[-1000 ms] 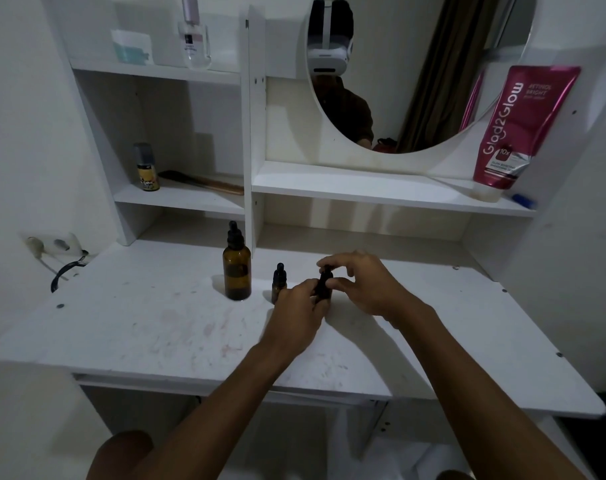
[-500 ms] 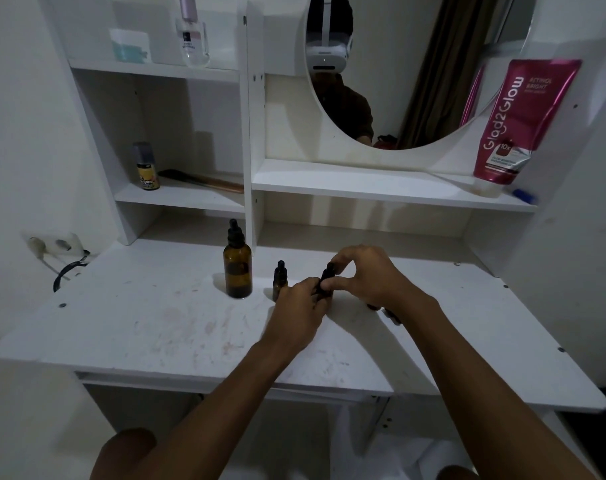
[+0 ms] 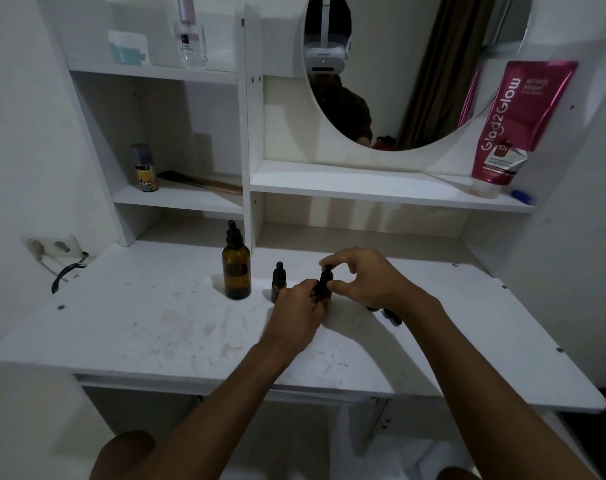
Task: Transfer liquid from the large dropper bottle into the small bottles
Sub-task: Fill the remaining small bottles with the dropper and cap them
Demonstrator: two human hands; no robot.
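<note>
Head view. We note the large bottle (image 3: 236, 271) standing upright to the left of both hands, well clear of them: brown glass, round and straight-sided, with a black rubber dropper cap that narrows to a bulb. It looks smooth and slightly glossy; we cannot tell how full it is.

A small bottle (image 3: 324, 284) stands between the two hands, the same dark glass and black dropper top. The left hand (image 3: 300, 311) grips its lower body, fingers curled round it. The right hand (image 3: 364, 278) pinches the cap from above between thumb and forefinger, the other fingers arched over. The hands are close together, joined by this bottle.

A second small bottle (image 3: 278, 281) stands just left of the left hand's knuckles, capped and upright, between that hand and the large bottle.

Behind the right wrist lie small dark pieces (image 3: 391, 316), too hidden to name.

All rest on a white table (image 3: 139, 334), flat and matt, smudged with faint reddish stains left of the left forearm.

Above the right hand, a glossy pink tube (image 3: 516, 123) stands cap-down on a shelf beside a round mirror (image 3: 416, 64). Up and left of the hands: a small spray can (image 3: 145, 168) and a clear glass perfume bottle (image 3: 190, 36).
</note>
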